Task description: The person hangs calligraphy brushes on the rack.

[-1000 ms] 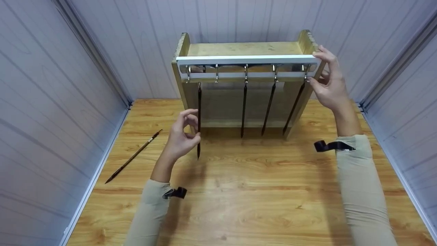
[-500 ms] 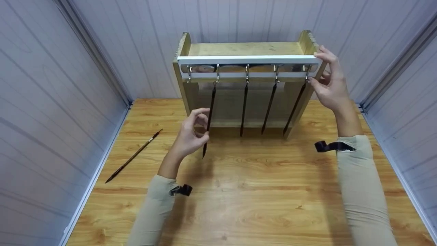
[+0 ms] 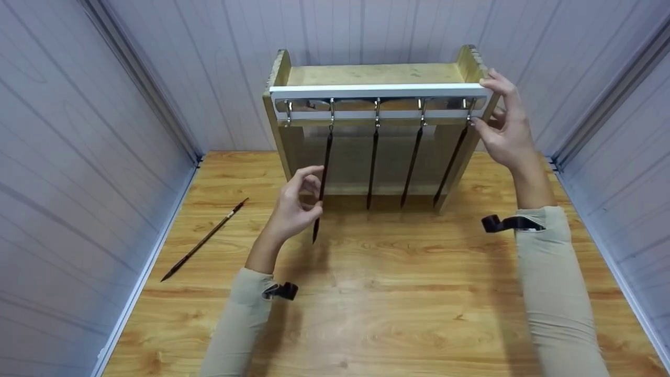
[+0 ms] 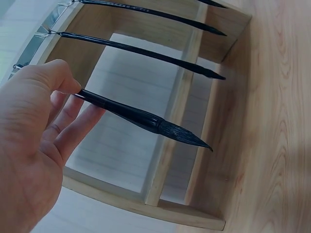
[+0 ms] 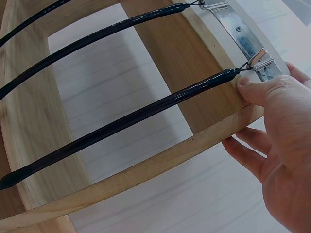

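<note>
A dark writing brush (image 3: pixel 327 152) hangs tip down below the second hook from the left, its loop at that hook. My left hand (image 3: pixel 294 207) pinches its handle between thumb and fingers; the dark bristle tip (image 4: pixel 184 135) shows beyond the fingers in the left wrist view. My right hand (image 3: pixel 506 131) grips the right upper corner of the wooden rack (image 3: pixel 377 74), thumb in front near the rightmost hook. Three more brushes hang by loops from the other hooks: one in the middle (image 3: pixel 372 167), one right of it (image 3: pixel 412 167), and the rightmost (image 5: pixel 121 120).
Another brush (image 3: pixel 207 238) lies on the wood-grain tabletop (image 3: pixel 387 314) at the left. The white-backed metal hook rail (image 3: pixel 356 104) runs across the rack's front; its leftmost hook (image 3: pixel 288 114) carries no brush. Pale panelled walls (image 3: pixel 361 31) stand behind and on both sides.
My left hand has moved right with the brush, bringing its loop from between the first two hooks to the second hook. The right hand keeps its grip on the rack.
</note>
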`<state>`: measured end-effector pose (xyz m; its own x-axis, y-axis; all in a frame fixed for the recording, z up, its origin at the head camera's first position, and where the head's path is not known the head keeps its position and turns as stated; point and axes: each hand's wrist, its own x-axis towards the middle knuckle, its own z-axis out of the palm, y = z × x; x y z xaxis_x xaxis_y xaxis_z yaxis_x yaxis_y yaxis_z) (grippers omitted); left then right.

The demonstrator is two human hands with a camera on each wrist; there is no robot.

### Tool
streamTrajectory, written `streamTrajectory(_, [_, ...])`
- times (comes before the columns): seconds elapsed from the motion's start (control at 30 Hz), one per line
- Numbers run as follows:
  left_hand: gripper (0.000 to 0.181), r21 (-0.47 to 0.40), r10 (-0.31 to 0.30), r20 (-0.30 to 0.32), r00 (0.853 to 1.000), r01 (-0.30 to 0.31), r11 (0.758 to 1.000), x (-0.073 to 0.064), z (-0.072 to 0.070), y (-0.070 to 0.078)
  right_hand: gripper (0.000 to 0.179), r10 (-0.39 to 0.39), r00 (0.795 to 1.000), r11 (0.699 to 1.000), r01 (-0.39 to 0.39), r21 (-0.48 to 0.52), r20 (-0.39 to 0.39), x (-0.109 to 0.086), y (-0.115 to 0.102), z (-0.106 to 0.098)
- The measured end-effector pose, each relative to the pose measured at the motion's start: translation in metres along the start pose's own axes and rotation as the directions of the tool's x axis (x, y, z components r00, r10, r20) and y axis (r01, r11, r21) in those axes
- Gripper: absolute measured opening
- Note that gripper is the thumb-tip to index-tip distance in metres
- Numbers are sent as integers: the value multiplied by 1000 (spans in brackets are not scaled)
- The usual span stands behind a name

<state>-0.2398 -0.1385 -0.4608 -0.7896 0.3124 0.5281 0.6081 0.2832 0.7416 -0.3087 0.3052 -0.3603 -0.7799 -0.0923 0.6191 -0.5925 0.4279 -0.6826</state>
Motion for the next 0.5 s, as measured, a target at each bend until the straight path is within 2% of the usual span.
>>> streamTrajectory(0.2, [69, 6, -15, 2, 1000, 15, 1000, 3, -1, 3, 64, 20, 1000, 1000, -20, 8, 10, 1, 1, 0])
streamTrajectory(0.5, [69, 23, 0, -2, 1000, 0, 1000, 3, -2, 3, 64, 12, 1000, 1000, -12, 5, 15, 0, 1, 0])
